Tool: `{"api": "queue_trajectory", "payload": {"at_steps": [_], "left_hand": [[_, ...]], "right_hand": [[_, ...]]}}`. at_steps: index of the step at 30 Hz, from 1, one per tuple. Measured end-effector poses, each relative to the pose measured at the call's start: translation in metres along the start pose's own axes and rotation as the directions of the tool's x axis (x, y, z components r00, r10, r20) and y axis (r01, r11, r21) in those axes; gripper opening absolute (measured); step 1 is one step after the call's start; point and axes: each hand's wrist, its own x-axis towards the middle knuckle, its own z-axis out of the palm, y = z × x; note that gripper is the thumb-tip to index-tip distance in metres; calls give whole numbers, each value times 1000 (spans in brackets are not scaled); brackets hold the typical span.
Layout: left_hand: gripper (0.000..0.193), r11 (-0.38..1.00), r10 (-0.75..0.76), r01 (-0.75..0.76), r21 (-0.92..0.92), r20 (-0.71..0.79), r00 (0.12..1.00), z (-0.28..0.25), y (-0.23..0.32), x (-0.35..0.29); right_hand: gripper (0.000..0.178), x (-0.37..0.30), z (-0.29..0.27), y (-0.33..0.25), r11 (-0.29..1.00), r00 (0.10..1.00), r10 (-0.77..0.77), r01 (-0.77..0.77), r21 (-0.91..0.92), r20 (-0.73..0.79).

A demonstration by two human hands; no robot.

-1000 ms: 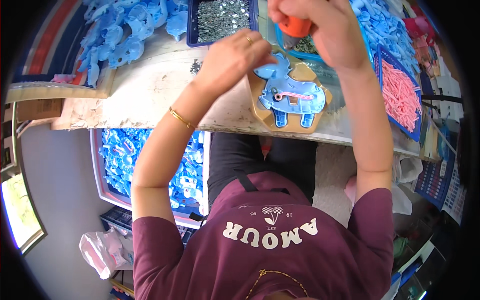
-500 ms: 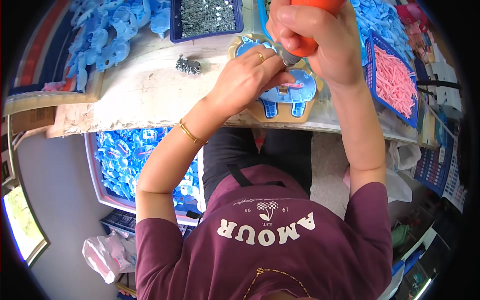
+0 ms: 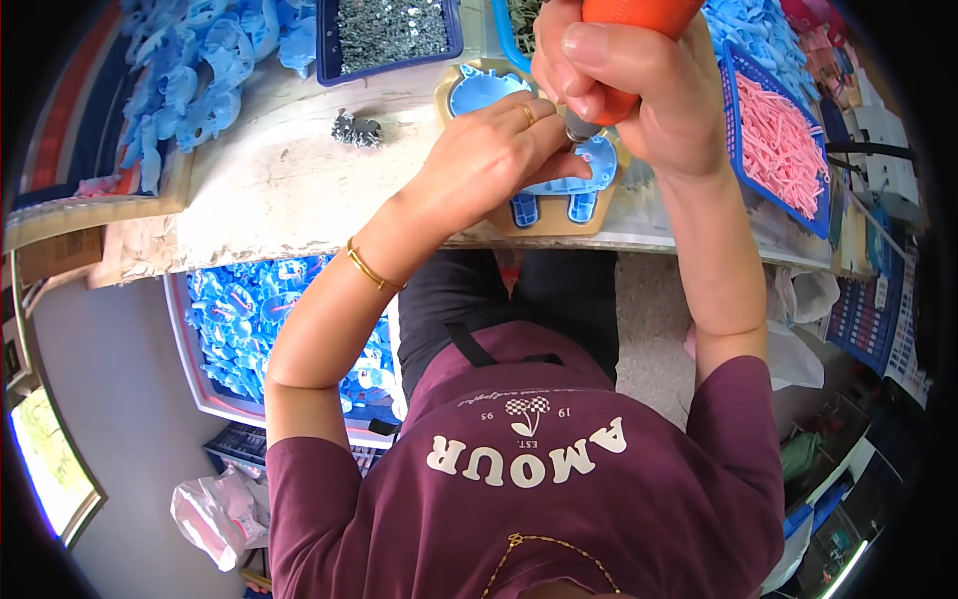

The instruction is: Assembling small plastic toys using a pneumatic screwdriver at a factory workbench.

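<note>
An orange powered screwdriver (image 3: 624, 12) is gripped in my right hand (image 3: 671, 95), its metal nose pointing down at a blue plastic shell (image 3: 489, 92). That shell, an animal-like body with short legs, lies hollow side up in a tan jig (image 3: 554, 217) near the table's front edge. My left hand (image 3: 489, 150) rests across the shell, fingers closed together beside the screwdriver's nose. Whatever is between the left fingertips is hidden, and so is the tip of the bit.
A dark blue bin (image 3: 389, 68) of small screws stands at the back, with a loose heap of screws (image 3: 356, 130) nearer. Blue plastic parts (image 3: 195, 75) pile up at left. A blue basket (image 3: 733, 135) holds pink strips at right. Below the table, a tub (image 3: 188, 349) contains blue parts.
The view has shifted slightly. My left thumb now covers the pink strip that showed in the shell half a second ago. The screwdriver stays in my right hand over the shell.
</note>
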Motion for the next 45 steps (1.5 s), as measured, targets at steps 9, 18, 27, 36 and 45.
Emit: {"api": "queue_trajectory", "payload": {"at_steps": [9,18,27,36,45], "left_hand": [[21,970,-86,101,-220,76,993,-3,6,0],[19,956,-148,166,-243,88,985,-6,10,-1],[17,938,-185,189,-292,42,982,1,12,-6],[24,963,-226,230,-140,48,973,-5,18,-2],[27,993,-39,28,118,91,995,12,11,-20]], "right_hand": [[34,-4,1,-5,999,998,48,-49,-15,-45],[40,-4,-1,-6,998,998,53,-52,22,-31],[39,-6,2,-8,999,997,52,-53,-9,-64],[33,-11,-19,17,997,997,15,-20,-75,-70],[30,-14,-41,47,1000,988,11,-12,-6,-152]]}}
